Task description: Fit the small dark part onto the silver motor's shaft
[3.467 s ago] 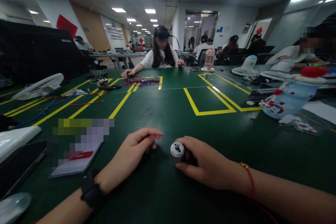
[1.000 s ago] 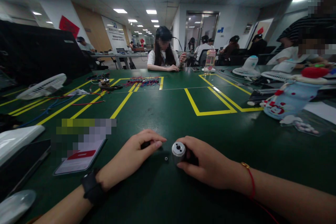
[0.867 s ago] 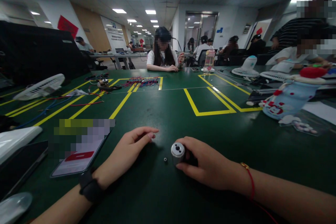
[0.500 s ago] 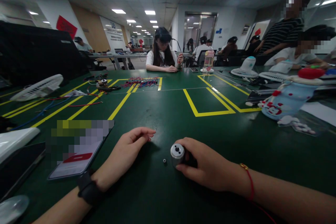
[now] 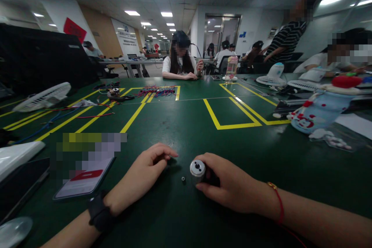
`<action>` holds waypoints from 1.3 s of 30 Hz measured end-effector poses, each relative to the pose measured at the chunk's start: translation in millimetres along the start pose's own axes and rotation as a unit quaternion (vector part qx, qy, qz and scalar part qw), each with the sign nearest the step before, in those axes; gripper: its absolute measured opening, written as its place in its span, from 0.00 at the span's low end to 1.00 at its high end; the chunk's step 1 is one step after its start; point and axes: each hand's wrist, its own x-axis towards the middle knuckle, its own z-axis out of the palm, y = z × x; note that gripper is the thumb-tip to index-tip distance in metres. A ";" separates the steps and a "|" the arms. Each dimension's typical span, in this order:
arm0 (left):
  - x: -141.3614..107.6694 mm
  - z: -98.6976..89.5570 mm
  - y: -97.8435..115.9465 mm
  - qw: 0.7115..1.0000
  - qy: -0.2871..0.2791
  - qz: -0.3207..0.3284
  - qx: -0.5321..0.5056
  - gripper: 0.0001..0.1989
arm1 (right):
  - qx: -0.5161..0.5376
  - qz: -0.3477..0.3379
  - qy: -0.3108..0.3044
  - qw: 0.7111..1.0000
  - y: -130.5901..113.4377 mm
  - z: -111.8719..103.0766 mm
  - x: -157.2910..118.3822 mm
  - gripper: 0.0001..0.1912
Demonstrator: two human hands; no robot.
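My right hand (image 5: pixel 225 182) is wrapped round a silver cylindrical motor (image 5: pixel 197 167). The motor stands upright, its round end face with a central hole and smaller holes turned up. Most of its far side is hidden by my fingers. Just left of it, a tiny metal ring-shaped part (image 5: pixel 183 179) lies on the green tabletop (image 5: pixel 174 217). My left hand (image 5: pixel 152 166) hovers to the left of the motor, index finger stretched out and the others loosely bent. I make out nothing held in it.
A phone (image 5: pixel 84 180) lies left of my left wrist. Farther off are a tangle of wires (image 5: pixel 158 90), a white fan (image 5: pixel 43 97) and a bottle (image 5: pixel 231 69). A light-blue cup (image 5: pixel 321 110) and a plastic bag (image 5: pixel 331 139) are at the right. A person (image 5: pixel 181 62) sits opposite.
My left hand has shifted slightly down and right, nearer the motor, with its index finger straighter. My right hand keeps its hold. The standing person in the background has moved left.
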 end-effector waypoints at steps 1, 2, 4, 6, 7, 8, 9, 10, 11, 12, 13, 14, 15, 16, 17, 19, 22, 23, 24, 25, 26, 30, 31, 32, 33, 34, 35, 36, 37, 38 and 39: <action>-0.3 -0.1 0.8 1.000 -0.019 0.021 0.007 0.11 | 0.000 -0.002 0.000 1.000 -0.3 0.1 0.0 0.17; -0.9 -0.2 2.3 0.998 -0.038 0.040 0.015 0.11 | 0.001 -0.003 0.001 1.000 -0.6 0.2 0.0 0.17; -2.9 0.2 6.5 0.995 -0.070 0.066 0.031 0.11 | 0.000 -0.004 0.002 1.000 -0.7 0.3 0.0 0.16; -5.3 1.6 10.7 0.992 -0.088 0.077 0.045 0.10 | 0.000 -0.002 0.002 1.000 -0.4 0.4 0.2 0.16; -6.4 2.6 12.1 0.991 -0.092 0.079 0.052 0.09 | 0.000 -0.001 0.001 1.000 -0.1 0.3 0.2 0.16; -7.3 3.7 13.0 0.991 -0.094 0.081 0.058 0.08 | 0.000 -0.001 0.000 1.000 0.1 0.3 0.2 0.16; -7.8 4.7 13.3 0.990 -0.096 0.081 0.066 0.06 | 0.000 0.001 0.000 1.000 0.3 0.3 0.2 0.16; -8.0 5.5 13.1 0.989 -0.098 0.081 0.071 0.05 | -0.001 0.001 0.000 1.000 0.4 0.3 0.2 0.16; -7.7 6.0 12.8 0.989 -0.098 0.079 0.072 0.04 | -0.001 0.002 -0.001 1.000 0.4 0.4 0.2 0.16; -7.2 6.2 12.6 0.990 -0.098 0.078 0.065 0.03 | -0.002 0.002 -0.001 1.000 0.3 0.4 0.1 0.16; -6.4 6.0 12.7 0.991 -0.094 0.078 0.051 0.04 | -0.003 0.002 0.000 1.000 0.2 0.5 0.1 0.16; -5.5 5.7 13.3 0.993 -0.083 0.077 0.032 0.05 | -0.004 0.000 0.001 1.000 0.1 0.6 0.0 0.16; -4.6 5.3 14.5 0.995 -0.067 0.077 0.011 0.06 | -0.005 -0.002 0.001 1.000 0.0 0.6 0.0 0.17; -3.9 5.1 16.5 0.996 -0.045 0.077 -0.006 0.07 | -0.007 -0.004 0.002 1.000 -0.1 0.7 0.0 0.17; -3.3 5.1 19.2 0.997 -0.021 0.078 -0.019 0.08 | -0.009 -0.005 0.003 1.000 0.0 0.8 0.1 0.17; -2.9 6.5 26.1 0.996 0.025 0.083 -0.030 0.08 | -0.014 -0.009 0.004 1.000 0.6 1.1 0.3 0.15; -3.8 11.2 36.5 0.993 0.043 0.105 -0.016 0.09 | -0.018 -0.019 0.008 1.000 1.9 2.1 1.1 0.15; -4.3 12.9 39.1 0.993 0.035 0.113 -0.007 0.09 | -0.018 -0.023 0.010 1.000 2.3 2.4 1.3 0.16; -4.7 14.4 41.1 0.993 0.024 0.119 0.004 0.10 | -0.019 -0.027 0.013 0.999 2.6 2.8 1.5 0.16; -5.0 15.6 42.3 0.992 0.015 0.123 0.013 0.10 | -0.020 -0.030 0.017 0.999 2.9 3.0 1.6 0.17; -5.3 16.4 43.0 0.992 0.009 0.126 0.019 0.11 | -0.021 -0.032 0.019 0.999 3.1 3.3 1.7 0.17; -5.3 16.8 41.8 0.990 0.009 0.137 0.039 0.13 | -0.023 -0.031 0.019 0.999 3.2 3.5 1.1 0.16; -5.2 16.5 41.4 0.989 0.012 0.140 0.046 0.13 | -0.023 -0.031 0.017 0.999 3.1 3.4 0.9 0.16; -5.1 16.1 41.3 0.988 0.015 0.144 0.055 0.13 | -0.023 -0.030 0.016 0.999 3.0 3.4 0.7 0.16; -5.0 15.7 41.5 0.987 0.020 0.147 0.065 0.13 | -0.023 -0.030 0.015 0.999 2.9 3.3 0.6 0.16; -5.0 15.3 41.9 0.986 0.024 0.150 0.075 0.14 | -0.023 -0.029 0.014 0.999 2.8 3.2 0.6 0.16; -5.1 14.8 42.6 0.984 0.027 0.153 0.087 0.14 | -0.022 -0.028 0.013 0.999 2.6 3.2 0.6 0.16; -5.3 14.4 43.4 0.982 0.027 0.155 0.100 0.14 | -0.022 -0.028 0.013 0.999 2.5 3.1 0.7 0.16; -5.6 14.0 44.3 0.980 0.027 0.159 0.114 0.15 | -0.022 -0.028 0.013 0.999 2.4 3.0 0.8 0.16; -6.1 13.7 45.3 0.978 0.025 0.161 0.129 0.15 | -0.022 -0.028 0.014 0.999 2.2 3.0 1.0 0.15; -6.6 13.4 46.2 0.976 0.021 0.165 0.141 0.15 | -0.022 -0.028 0.013 0.999 2.2 3.0 1.2 0.15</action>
